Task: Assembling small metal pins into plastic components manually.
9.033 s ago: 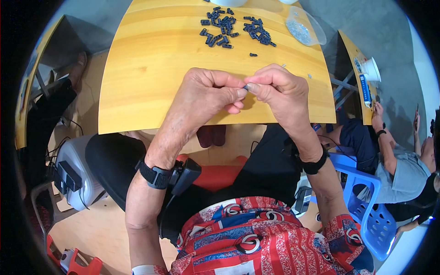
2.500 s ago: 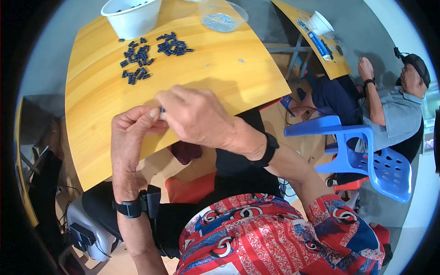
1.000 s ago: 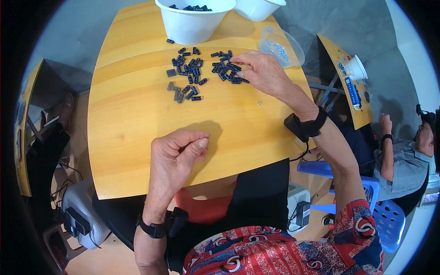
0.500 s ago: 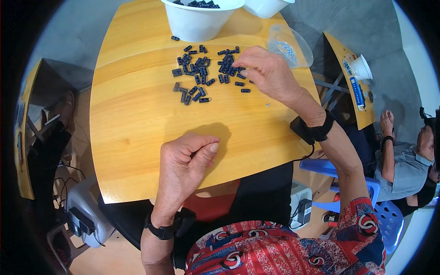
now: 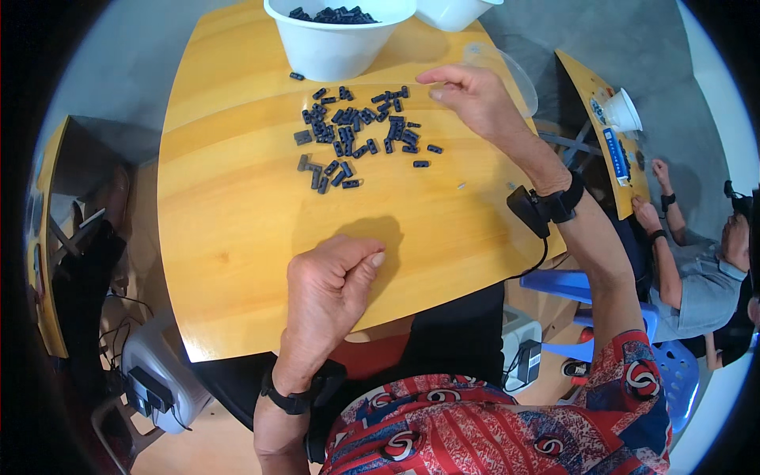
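Black pieces [image 5: 346, 142] near white tub [image 5: 340, 49]

The blue box [image 5: 616, 156] on the side table [image 5: 580, 75] at right bears pale markings too small to read.

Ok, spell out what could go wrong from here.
The right hand partly hides the clear tub near the right edge of the table; a knock might tip it. A small silvery bit lies loose on the wood and could be brushed away unnoticed. The cable from the black wrist device hangs by the table's near right corner, so it may snag there if that arm moves.
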`<action>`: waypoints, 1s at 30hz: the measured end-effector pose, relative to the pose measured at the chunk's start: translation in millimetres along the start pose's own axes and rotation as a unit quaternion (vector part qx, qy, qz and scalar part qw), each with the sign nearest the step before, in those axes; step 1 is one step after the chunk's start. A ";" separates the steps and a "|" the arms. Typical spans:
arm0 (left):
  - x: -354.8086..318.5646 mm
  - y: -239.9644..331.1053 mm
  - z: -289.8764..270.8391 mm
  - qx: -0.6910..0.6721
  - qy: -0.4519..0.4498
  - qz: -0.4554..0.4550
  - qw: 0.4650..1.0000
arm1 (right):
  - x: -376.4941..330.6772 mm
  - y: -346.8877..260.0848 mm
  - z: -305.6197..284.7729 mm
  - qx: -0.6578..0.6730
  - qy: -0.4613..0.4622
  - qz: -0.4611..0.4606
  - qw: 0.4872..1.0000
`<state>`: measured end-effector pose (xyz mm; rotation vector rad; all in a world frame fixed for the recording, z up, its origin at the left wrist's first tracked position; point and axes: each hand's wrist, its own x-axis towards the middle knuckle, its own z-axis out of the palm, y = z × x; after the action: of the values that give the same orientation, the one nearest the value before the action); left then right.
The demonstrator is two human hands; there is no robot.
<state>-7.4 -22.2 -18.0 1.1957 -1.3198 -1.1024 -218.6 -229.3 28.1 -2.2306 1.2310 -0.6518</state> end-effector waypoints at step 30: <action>16.7 8.8 13.0 0.127 -0.038 0.071 0.989 | -8.1 -5.5 19.4 -0.171 -0.055 -0.125 0.976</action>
<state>-21.3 -37.9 -8.7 1.2307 -1.6150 -0.9055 -207.0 -216.0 15.6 -2.6991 1.0821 -0.4229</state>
